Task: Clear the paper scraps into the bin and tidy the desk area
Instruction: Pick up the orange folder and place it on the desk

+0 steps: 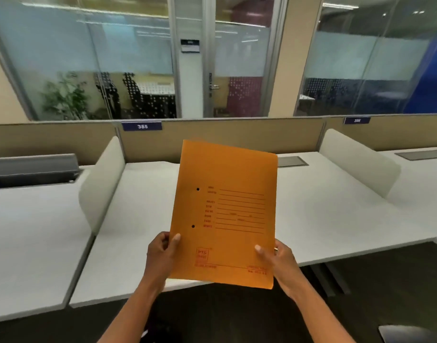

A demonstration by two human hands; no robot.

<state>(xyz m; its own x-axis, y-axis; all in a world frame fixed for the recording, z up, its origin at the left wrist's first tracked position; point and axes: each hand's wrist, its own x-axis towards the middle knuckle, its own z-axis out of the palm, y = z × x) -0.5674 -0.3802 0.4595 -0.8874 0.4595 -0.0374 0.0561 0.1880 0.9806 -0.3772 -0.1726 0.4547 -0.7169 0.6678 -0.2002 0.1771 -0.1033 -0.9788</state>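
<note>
An orange file folder point(227, 209) with red printed lines and two punched holes is held up over the white desk point(143, 219), tilted slightly to the right. My left hand point(163, 256) grips its lower left edge, thumb on the front. My right hand point(278, 261) grips its lower right edge, thumb on the front too. No paper scraps or bin show in the head view.
Two pale rounded dividers point(101, 184) point(358, 162) fence this desk off from its neighbours. A tan partition with a label 385 point(142, 126) runs along the back. A grey cable hatch point(292, 161) sits at the back right. Dark floor lies below the desk's front edge.
</note>
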